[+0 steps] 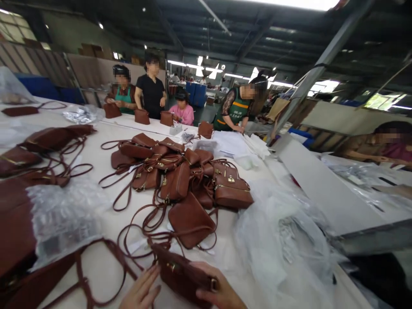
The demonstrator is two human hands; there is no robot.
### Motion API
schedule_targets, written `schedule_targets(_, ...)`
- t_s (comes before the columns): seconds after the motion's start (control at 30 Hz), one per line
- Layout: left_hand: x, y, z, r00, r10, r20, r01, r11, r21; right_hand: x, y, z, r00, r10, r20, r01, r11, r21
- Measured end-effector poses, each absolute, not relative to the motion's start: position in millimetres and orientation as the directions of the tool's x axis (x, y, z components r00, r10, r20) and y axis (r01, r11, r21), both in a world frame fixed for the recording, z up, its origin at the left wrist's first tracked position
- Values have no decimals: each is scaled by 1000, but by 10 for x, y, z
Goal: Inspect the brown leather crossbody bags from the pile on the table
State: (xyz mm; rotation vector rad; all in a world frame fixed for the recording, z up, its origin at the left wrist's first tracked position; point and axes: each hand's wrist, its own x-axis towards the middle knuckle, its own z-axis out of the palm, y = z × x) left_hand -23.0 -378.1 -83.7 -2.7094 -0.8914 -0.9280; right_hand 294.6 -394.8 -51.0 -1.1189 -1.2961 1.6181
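At the bottom of the head view, a brown handbag with gold-coloured hardware stands tilted at the near side of the table. My right hand grips its right end, thumb on the near face and fingers over the top edge. My left hand lies against the bag's left end, its fingers stretched out and held flat. Thin brown straps run from the bag across the table. Just beyond lies another brown bag, flat side up. The underside of the held bag is out of sight.
A heap of brown bags covers the middle of the white table. Bubble wrap and more bags lie left; clear plastic bags lie right. Several people work beyond, one in a green apron by white paper sheets.
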Motion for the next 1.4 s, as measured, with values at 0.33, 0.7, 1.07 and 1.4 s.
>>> schedule_targets(0.33, -85, -3755, -931, 370, 913, 170, 564, -367, 740, 3279, -4786, -1285, -244, 946, -214, 225, -159, -961)
schedule_targets(0.7, 104, -3845, -931, 315, 943, -108, 304, 8, 953, 2502, -4043, 149, -375, 920, -111, 671, 187, -718)
schedule_targets(1.07, 263, -3851, -797, 260, 964, -50, 253, -18, 967, 1650, -3885, -310, -465, 879, -102, 871, 434, -232)
schedule_targets(1.4, 288, -3833, -873, 258, 961, 96, 387, -194, 902, 2231, -3996, -320, -32, 971, 237, 912, 125, -392)
